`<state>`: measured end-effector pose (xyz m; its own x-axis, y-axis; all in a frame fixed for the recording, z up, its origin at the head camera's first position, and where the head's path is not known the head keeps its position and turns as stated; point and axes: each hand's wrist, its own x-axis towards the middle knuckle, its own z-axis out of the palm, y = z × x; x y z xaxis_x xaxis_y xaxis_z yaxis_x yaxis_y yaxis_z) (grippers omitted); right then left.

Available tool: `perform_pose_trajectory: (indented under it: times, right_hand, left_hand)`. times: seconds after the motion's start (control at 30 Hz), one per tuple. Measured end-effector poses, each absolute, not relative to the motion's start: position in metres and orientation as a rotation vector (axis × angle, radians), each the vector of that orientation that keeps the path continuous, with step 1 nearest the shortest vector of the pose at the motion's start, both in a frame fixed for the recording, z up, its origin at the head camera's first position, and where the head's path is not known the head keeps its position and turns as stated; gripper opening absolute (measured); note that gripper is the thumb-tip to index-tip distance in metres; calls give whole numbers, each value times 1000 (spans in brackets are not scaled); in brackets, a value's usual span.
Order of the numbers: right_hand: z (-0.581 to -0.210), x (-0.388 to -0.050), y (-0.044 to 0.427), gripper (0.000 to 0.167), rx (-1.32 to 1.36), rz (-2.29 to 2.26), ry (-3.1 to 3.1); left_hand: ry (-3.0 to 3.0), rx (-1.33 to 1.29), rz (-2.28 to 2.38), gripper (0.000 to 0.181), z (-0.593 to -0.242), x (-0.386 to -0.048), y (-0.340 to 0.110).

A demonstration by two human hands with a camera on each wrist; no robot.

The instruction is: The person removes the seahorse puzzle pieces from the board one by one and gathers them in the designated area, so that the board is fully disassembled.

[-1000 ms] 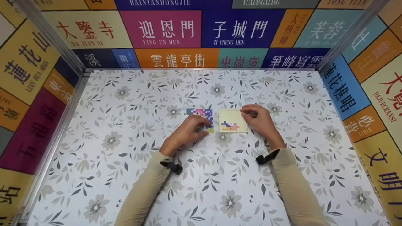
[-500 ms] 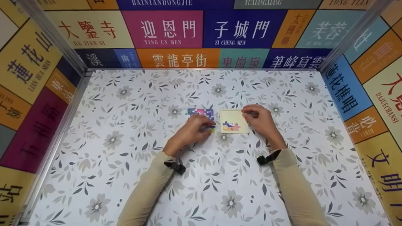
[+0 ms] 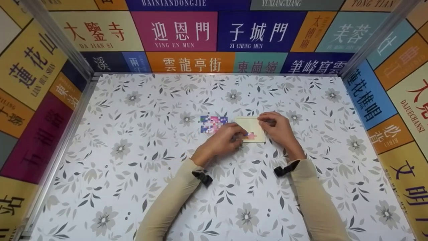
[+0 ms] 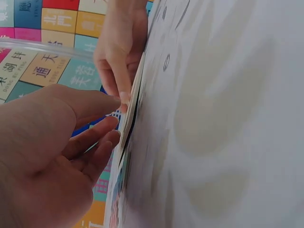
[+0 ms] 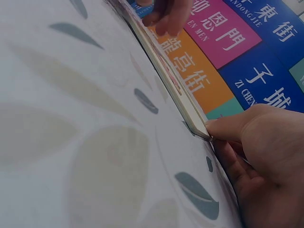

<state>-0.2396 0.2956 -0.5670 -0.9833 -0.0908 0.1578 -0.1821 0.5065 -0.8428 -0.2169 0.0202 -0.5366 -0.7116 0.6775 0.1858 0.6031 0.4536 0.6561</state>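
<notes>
A shallow cream puzzle tray [image 3: 248, 124] lies flat on the table, with a few joined pink and orange jigsaw pieces [image 3: 251, 135] along its near side. Over the tray's near left part is my left hand [image 3: 224, 140], pinching a small jigsaw piece with a bit of blue showing at the fingertips; the rest of that piece is hidden. My right hand [image 3: 278, 130] grips the tray's far right corner. In the right wrist view its thumb [image 5: 232, 124] lies on the tray's rim [image 5: 192, 121]. Left of the tray sits a patch of purple and pink jigsaw pieces [image 3: 209, 124], partly covered by my left hand.
The table [image 3: 133, 194] has a white cover printed with grey flowers and leaves. Panels with large lettering [image 3: 174, 31] stand along the back and both sides. Black straps with camera mounts [image 3: 203, 178] sit on both wrists.
My left hand has picked up a piece from the purple patch and moved right with it, over the tray. My right hand stays at the tray's corner.
</notes>
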Motion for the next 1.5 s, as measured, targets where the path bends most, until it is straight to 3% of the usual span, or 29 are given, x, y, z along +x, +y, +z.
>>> perform_pose_trajectory:
  times: [0.73,1.23,1.5]
  right_hand:
    - [-535,-223,279,19,243,1537,-2621]
    - [-564,-240,294,17,220,1500,-2643]
    - [-565,-240,294,20,214,1499,-2656]
  left_hand:
    - [2625,1074,1089,27,-543,-216,48]
    - [2622,1025,1118,44,-545,-214,48]
    - [2627,1033,1119,36,-546,-214,49]
